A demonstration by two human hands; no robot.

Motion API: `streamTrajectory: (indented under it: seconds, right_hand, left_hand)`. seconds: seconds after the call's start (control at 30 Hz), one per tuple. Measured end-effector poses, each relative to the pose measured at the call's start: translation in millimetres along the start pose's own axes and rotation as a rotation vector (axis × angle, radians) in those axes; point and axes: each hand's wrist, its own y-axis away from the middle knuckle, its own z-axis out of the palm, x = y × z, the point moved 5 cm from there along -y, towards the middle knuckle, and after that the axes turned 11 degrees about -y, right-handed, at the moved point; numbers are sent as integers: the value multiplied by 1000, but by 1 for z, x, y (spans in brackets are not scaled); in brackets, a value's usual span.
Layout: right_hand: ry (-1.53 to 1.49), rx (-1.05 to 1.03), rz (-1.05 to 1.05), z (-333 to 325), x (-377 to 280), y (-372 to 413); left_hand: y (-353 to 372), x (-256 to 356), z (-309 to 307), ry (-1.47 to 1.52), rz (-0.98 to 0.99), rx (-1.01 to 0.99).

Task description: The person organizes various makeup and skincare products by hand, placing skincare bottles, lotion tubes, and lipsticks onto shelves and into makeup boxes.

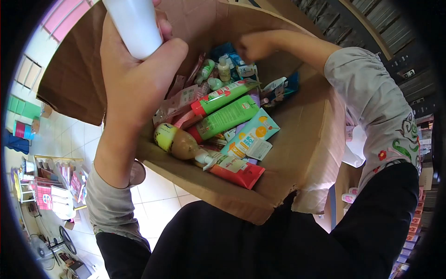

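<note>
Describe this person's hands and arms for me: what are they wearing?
The left hand and the right hand are bare, with no gloves. The left sleeve and the right sleeve are light grey and long; the right one bears embroidered green swirls and a red flower.

Bright daylight w/ soft shadows; heavy fisheye warp, dark vignette at edges, slight blur.

Left hand (pixel 134 79) aloft, right hand (pixel 253 46) forward.
</note>
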Motion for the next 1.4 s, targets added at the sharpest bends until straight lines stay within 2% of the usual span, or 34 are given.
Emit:
streamTrajectory:
  seconds: [0.03, 0.1, 0.23, 0.33, 0.43, 0.6, 0.63, 0.73, 0.83, 0.93, 1.03, 1.13, 1.2, 1.23, 1.27, 1.33, 1.4]
  right_hand:
    - [202, -218, 21, 14, 9, 1]
    - [195, -634, 248, 46, 21, 20]
    - [323, -757, 262, 68, 11, 32]
    - [469, -923, 215, 91, 14, 22]
    - [541, -933, 230, 102, 22, 16]
    - [495, -904, 209, 102, 27, 11]
    - [487, -897, 204, 101, 26, 11]
    - [338, -733, 272, 77, 15, 16]
    - [355, -556, 363, 46, 18, 17]
    - [296, -430, 300, 14, 0, 42]
    - [103, -130, 225, -19, -28, 94]
    - [-45, 59, 64, -41, -59, 151]
    - [-66, 218, -55, -49, -71, 185]
    - [52, 47, -127, -53, -84, 204]
    - [15, 208, -358, -49, -93, 224]
    - [-15, 349, -122, -38, -116, 273]
    - [39, 493, -163, -14, -153, 319]
  left_hand:
    - [0, 1, 1, 5, 19, 12]
    - [0, 3, 2, 12, 13, -3]
    - [3, 6, 4, 25, 17, -6]
    - [3, 4, 11, 104, 9, 73]
    - [4, 15, 12, 52, 39, 80]
    - [4, 4, 8, 154, 41, 66]
    - [5, 12, 10, 103, 47, 79]
    - [2, 2, 10, 155, 111, 74]
    - [2, 9, 12, 81, 101, 80]
    - [4, 10, 10, -14, 52, 40]
    - [0, 4, 1, -75, 67, -19]
    - [1, 12, -2, 151, -28, 10]
    - [5, 27, -4, 467, -28, -74]
    - [10, 35, -5, 453, -53, -77]
    - [17, 45, -3, 440, -79, -82]
    - [33, 83, 16, 439, -48, -172]
    - [54, 118, 36, 389, 30, -222]
